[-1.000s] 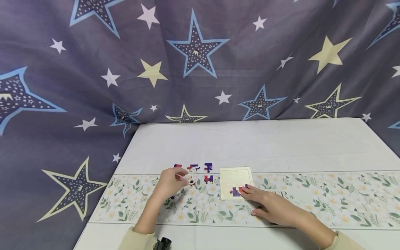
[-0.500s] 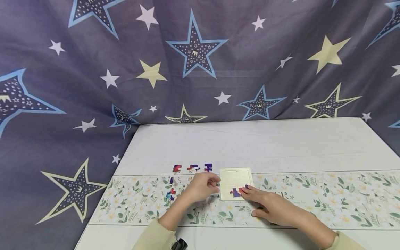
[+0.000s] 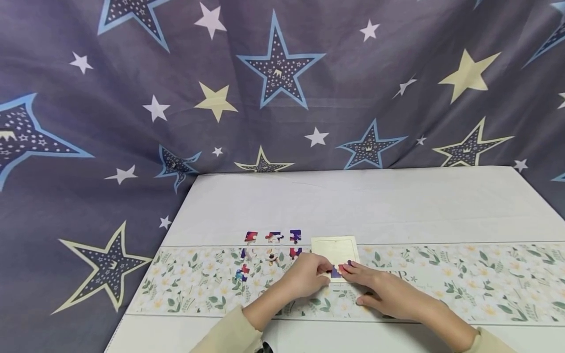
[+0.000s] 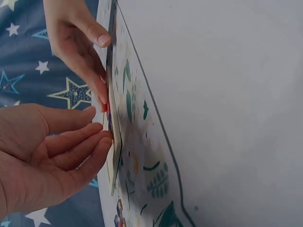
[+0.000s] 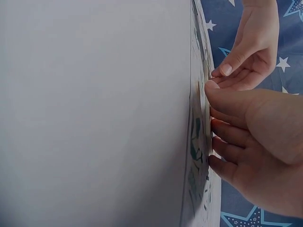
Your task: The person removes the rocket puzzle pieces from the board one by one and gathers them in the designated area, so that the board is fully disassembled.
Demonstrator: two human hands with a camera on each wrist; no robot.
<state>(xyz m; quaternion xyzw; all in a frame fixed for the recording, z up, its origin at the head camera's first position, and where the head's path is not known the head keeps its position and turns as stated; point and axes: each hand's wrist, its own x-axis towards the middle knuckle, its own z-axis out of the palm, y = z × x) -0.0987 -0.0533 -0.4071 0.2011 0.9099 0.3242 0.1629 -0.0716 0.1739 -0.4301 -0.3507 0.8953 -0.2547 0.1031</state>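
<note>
A pale square puzzle tray [image 3: 334,245] lies flat on the table, with purple and red jigsaw pieces [image 3: 336,271] joined along its near side. My left hand [image 3: 309,275] has come to the tray's near left corner. In the left wrist view its gently bent fingertips touch the left end of those pieces, and no loose piece shows in that hand [image 4: 57,156]. At the near right of the tray, my right hand [image 3: 379,290] rests its extended fingers on the red piece. The fingertips partly cover the joined pieces.
Several loose jigsaw pieces [image 3: 274,238] lie spread left of the tray, one of them a blue and red piece [image 3: 242,272] closer to me. Beneath runs a flower-printed strip [image 3: 463,284] on the white tabletop [image 3: 397,206]. A starry curtain [image 3: 335,83] hangs behind.
My left hand has moved right, from over the loose pieces to the tray's near left corner. My right hand has stayed on the tray. The loose pieces look unmoved.
</note>
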